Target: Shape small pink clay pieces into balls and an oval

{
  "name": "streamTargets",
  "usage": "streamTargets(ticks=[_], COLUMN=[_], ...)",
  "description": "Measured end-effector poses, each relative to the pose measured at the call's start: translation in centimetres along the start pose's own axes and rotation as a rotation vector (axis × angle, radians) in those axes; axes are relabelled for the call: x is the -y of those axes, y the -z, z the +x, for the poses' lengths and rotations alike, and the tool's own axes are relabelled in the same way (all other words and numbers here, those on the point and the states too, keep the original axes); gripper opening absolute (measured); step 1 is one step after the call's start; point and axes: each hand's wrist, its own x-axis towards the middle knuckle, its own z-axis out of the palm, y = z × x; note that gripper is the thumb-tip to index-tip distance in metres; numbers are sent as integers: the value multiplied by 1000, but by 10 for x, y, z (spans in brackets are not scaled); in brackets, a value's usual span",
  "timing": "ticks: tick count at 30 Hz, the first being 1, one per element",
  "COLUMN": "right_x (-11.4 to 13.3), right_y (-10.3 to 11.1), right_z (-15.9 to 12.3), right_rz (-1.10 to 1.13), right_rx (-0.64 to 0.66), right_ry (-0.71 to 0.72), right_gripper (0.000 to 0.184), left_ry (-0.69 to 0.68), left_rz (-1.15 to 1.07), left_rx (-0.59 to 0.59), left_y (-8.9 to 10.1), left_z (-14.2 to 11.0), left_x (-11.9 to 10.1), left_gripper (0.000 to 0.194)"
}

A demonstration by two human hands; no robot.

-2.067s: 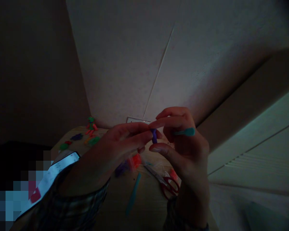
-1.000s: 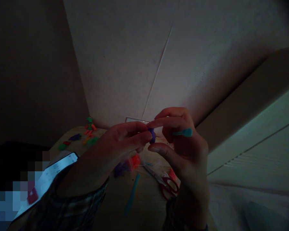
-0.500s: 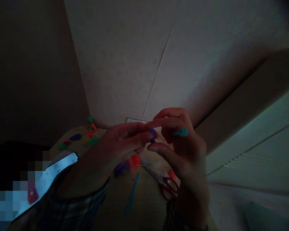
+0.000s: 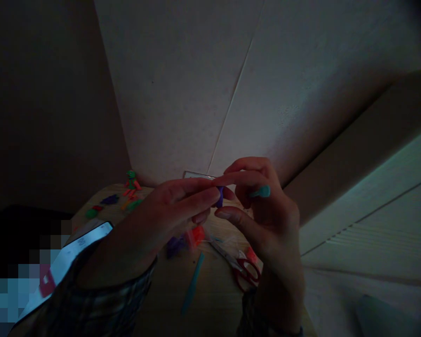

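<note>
A small purple piece of modelling clay [image 4: 220, 197] is pinched between the thumb and fingers of my left hand [image 4: 175, 206], held up above the table. My right hand [image 4: 266, 210] comes from the other side, its index fingertip at the top of the clay and its thumb just below. Tucked across the right-hand fingers is a teal modelling tool [image 4: 263, 191], of which only the flattened end sticks out. Below the hands, a second teal tool [image 4: 192, 283] lies on the wooden table [image 4: 164, 299].
Red-handled scissors [image 4: 243, 269] lie at the right beside bags of orange clay [image 4: 196, 236] and purple clay [image 4: 175, 245]. A green-and-orange clay figure [image 4: 131, 182] stands at the back left near more clay lumps [image 4: 110, 200]. A lit phone [image 4: 68, 262] lies at the left. Walls rise behind.
The purple clay has turned slightly, standing more upright between the fingers. Both hands stay nearly in place, and the teal tool in my right hand has shifted a little left.
</note>
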Motion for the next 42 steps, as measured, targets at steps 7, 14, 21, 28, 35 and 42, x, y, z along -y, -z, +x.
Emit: streamTargets(ticks=[7, 14, 21, 28, 35, 42], right_x=[0, 0, 1, 0, 0, 1], right_y=[-1, -2, -3, -1, -2, -3], right_z=[1, 0, 1, 0, 0, 3], right_rz=[-3, -8, -5, 7, -8, -33], right_rx=[-8, -7, -14, 5, -4, 7], right_ry=[6, 6, 21, 25, 51, 25], right_gripper=[21, 18, 18, 19, 17, 15], left_ry=[11, 24, -5, -1, 2, 3], left_rz=[25, -6, 6, -40, -2, -4], left_rx=[4, -18, 6, 27, 8, -6], left_y=[4, -6, 4, 1, 5, -5], left_z=[4, -2, 3, 1, 2, -1], left_x=[2, -8, 7, 1, 4, -8], left_gripper=[70, 64, 66, 56, 59, 49])
